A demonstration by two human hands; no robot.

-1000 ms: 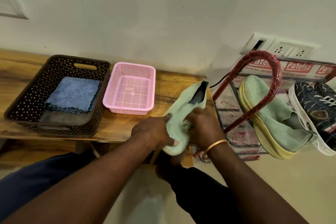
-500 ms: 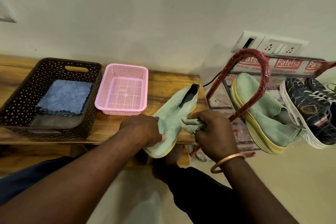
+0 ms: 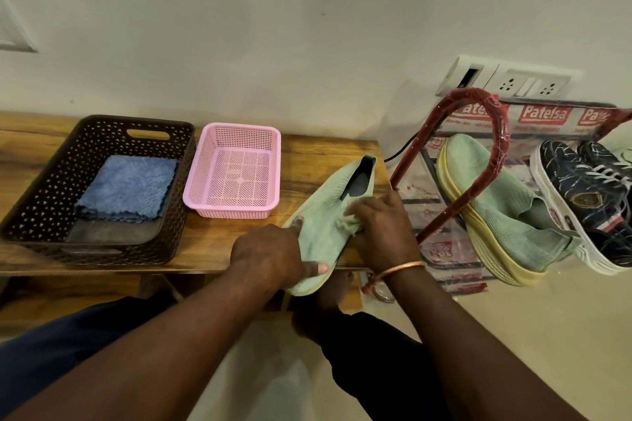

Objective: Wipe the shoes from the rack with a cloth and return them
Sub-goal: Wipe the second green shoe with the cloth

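Right at the near right corner of the wooden counter [image 3: 318,154] lies a pale green knit shoe [image 3: 321,236], its toe jutting past the front edge and its dark opening pointing toward the wall. The left hand [image 3: 270,256] grips the toe end, thumb on the near side and fingers wrapped over the far side. The right hand [image 3: 383,232], a copper bangle [image 3: 403,268] on its wrist, clutches a bunched pale green cloth [image 3: 347,224] and presses it against the middle of the shoe's upper. Farther left on the counter stand a pink mesh basket [image 3: 236,131] and, just beside it, a brown perforated basket [image 3: 102,128] holding a folded blue cloth [image 3: 126,188]. To the right, a red-framed rack [image 3: 496,120] carries the matching green shoe [image 3: 496,212], tilted on its yellow sole, beside dark patterned sneakers [image 3: 588,188]. A white socket plate [image 3: 513,82] sits on the wall above the rack.
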